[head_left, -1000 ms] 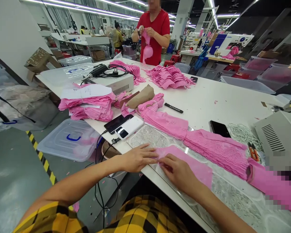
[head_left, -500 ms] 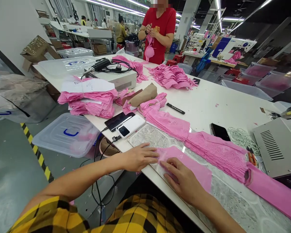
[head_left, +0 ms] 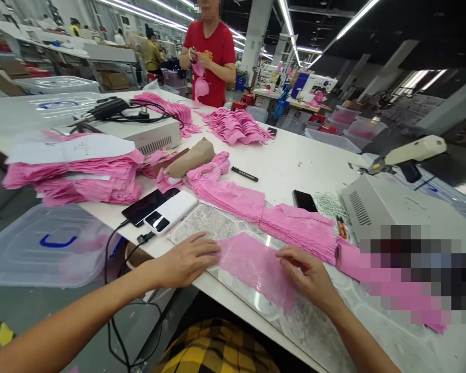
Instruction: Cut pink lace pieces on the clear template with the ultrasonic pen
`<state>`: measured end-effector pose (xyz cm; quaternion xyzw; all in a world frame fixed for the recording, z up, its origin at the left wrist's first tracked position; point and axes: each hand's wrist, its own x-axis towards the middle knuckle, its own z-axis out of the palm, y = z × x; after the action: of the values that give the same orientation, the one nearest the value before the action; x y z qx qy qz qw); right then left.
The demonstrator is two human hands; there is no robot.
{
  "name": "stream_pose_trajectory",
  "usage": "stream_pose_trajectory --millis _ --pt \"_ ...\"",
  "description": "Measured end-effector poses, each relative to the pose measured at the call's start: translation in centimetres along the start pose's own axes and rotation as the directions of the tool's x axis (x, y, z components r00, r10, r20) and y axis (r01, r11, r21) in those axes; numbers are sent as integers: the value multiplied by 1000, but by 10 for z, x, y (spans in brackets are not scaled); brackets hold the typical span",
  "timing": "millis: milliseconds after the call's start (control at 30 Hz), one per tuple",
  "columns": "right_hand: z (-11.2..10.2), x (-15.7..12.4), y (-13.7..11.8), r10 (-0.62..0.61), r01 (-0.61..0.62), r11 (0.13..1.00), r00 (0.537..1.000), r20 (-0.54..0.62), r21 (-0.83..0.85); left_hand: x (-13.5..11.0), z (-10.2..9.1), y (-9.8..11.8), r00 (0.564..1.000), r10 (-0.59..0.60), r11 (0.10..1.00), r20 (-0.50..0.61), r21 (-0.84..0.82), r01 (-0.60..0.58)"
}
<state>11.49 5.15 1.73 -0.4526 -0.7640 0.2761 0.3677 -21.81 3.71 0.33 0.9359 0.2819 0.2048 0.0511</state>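
Observation:
A thin, sheer pink fabric piece (head_left: 252, 267) lies flat on a grey marble-patterned board (head_left: 233, 305) at the table's front edge. My left hand (head_left: 190, 259) rests with fingers stretched out, their tips at the left edge of this piece. At its upper right edge is my right hand (head_left: 308, 274), fingers loosely bent and thumb apart from them; whether the fingertips touch the cloth I cannot tell. Just beyond the piece runs a long row of stacked pink lace pieces (head_left: 295, 228). Nothing shows gripped in either hand.
Left of the board lie a white power bank (head_left: 174, 210) and a dark phone (head_left: 143, 207) with cables. Bundled pink pieces (head_left: 89, 181) sit farther left. A marker (head_left: 244, 174), another phone (head_left: 305, 201) and a grey machine box (head_left: 388, 207) stand beyond. Opposite, a person in red (head_left: 212, 57) handles pink cups.
My right hand has moved from the left part of the piece to its right edge. My left hand stays at the left edge. The view has turned right.

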Motion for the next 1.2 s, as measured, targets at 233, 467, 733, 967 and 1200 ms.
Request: stream_pose_trajectory --millis 233,467,733,967,1200 --pt "-38 -32 25 86 -106 976 990 -114 -188 34 5 -1 995 95 995 -11 38 -94" --pt "-49 40 62 96 -148 966 967 -238 -212 142 17 -8 993 -42 997 106 71 35" --pt "-24 75 81 73 -95 974 991 -114 -203 206 41 -42 954 -218 973 206 126 195" --pt "-29 69 82 95 -109 982 991 -95 -157 200 40 -60 934 -266 964 240 70 256" --pt "-32 69 82 166 -180 976 980 -114 -122 209 41 -59 929 -289 957 233 61 283"
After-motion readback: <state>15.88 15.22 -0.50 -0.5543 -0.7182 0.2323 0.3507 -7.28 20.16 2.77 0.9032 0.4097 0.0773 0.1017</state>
